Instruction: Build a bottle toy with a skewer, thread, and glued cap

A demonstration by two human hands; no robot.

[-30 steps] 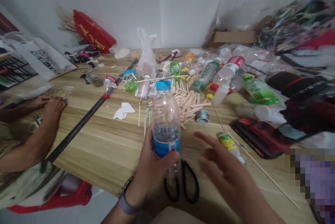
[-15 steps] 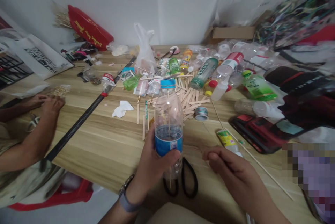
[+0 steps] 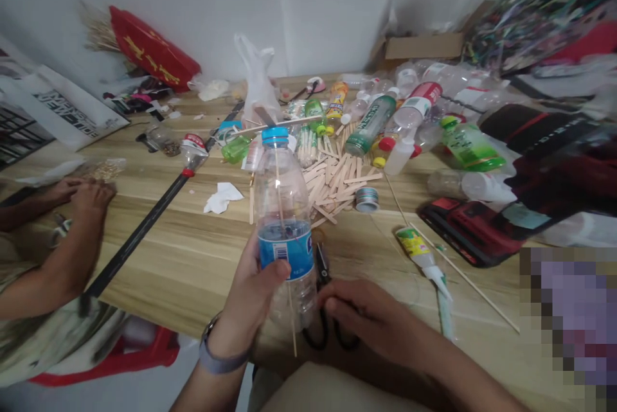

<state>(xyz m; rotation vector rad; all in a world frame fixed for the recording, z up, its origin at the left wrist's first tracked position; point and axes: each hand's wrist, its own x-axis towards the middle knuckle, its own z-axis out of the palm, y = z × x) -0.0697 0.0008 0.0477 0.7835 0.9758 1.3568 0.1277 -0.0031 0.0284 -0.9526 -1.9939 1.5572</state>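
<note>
My left hand (image 3: pixel 253 293) is wrapped around a clear plastic bottle (image 3: pixel 282 197) with a blue label, held upright just in front of me. A thin wooden stick (image 3: pixel 293 328) runs through the bottle and pokes out below its base. Crossed flat wooden sticks (image 3: pixel 301 121) show just above the blue cap (image 3: pixel 274 136). Close to the bottle's lower right side, my right hand (image 3: pixel 371 315) has its fingers pinched together; whatever is between them is too small to make out. Black-handled scissors (image 3: pixel 322 264) lie on the table behind that hand, partly hidden.
Loose craft sticks (image 3: pixel 337 180), a spool (image 3: pixel 367 199) and a yellow-labelled glue bottle (image 3: pixel 413 243) lie beyond my hands. Right of them are a red-and-black cordless tool (image 3: pixel 463 229) and many empty bottles. On the left are a black pole (image 3: pixel 144 232) and another person's hands (image 3: pixel 89 190).
My left hand and the bottle have shifted left and turned slightly, with the label's barcode moving round. My right hand has come left, close to the bottle, covering part of the scissors.
</note>
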